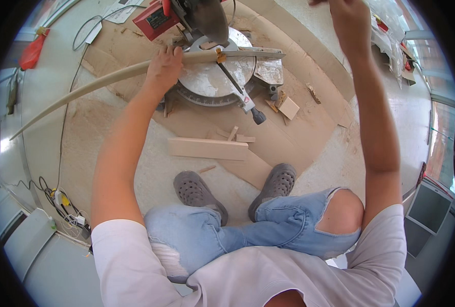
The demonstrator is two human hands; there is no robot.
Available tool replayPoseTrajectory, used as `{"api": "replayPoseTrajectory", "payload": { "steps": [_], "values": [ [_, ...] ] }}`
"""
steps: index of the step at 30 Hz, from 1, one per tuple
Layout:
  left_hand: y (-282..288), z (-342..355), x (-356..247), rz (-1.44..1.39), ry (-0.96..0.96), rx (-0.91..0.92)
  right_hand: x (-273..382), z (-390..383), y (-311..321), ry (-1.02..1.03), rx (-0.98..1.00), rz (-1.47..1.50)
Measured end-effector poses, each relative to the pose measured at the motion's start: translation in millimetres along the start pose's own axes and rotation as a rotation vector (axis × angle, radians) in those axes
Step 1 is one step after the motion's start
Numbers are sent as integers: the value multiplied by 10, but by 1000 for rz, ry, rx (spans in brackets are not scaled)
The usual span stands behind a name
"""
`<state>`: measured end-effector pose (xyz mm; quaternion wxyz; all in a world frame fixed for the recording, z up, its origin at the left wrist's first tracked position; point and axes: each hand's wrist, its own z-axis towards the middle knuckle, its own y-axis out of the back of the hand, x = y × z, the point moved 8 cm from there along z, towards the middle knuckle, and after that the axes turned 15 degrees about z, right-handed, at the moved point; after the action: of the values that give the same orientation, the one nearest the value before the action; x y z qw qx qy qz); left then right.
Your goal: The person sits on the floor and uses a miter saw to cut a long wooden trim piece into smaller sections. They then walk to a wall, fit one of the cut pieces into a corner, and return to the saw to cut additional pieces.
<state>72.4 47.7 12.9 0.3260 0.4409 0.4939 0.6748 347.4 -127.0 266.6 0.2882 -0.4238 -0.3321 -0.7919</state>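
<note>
My left hand [166,65] grips the long, pale wooden strip [112,77] by the left edge of the round, silver metal saw table [207,82] (my right hand [349,18], I can't tell), apparently positioning, which calls for steadiness.

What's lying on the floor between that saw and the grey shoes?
The head view shows a pale wooden board, small wood scraps and part of a cardboard sheet between the saw and the shoes.
</note>
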Motion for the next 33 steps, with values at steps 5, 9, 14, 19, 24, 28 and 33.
{"api": "replayPoseTrajectory", "payload": {
  "steps": [5, 9, 14, 19, 24, 28, 33],
  "values": [
    [10, 36, 16, -46, 13, -32, -1315, -2265, -260, -525, 198, -255],
    [50, 31, 19, -57, 16, -32, -1642, -2930, -677, -569, 416, -370],
    [38, -40, 58, -58, 34, -68, -1718, -3036, -1069, -633, 646, -481],
    [94, -24, 34, -85, 42, -112, -1787, -3012, -1124, -446, 674, -574],
    [71, -30, 47, -94, 41, -72, -1679, -2968, -1096, -211, 579, -564],
    [6, -28, 71, -68, 42, -72, -1665, -2939, -1065, -199, 549, -546],
    [-10, -32, 55, -46, 27, -85, -1729, -2954, -1021, -237, 559, -537]
  ]
}}
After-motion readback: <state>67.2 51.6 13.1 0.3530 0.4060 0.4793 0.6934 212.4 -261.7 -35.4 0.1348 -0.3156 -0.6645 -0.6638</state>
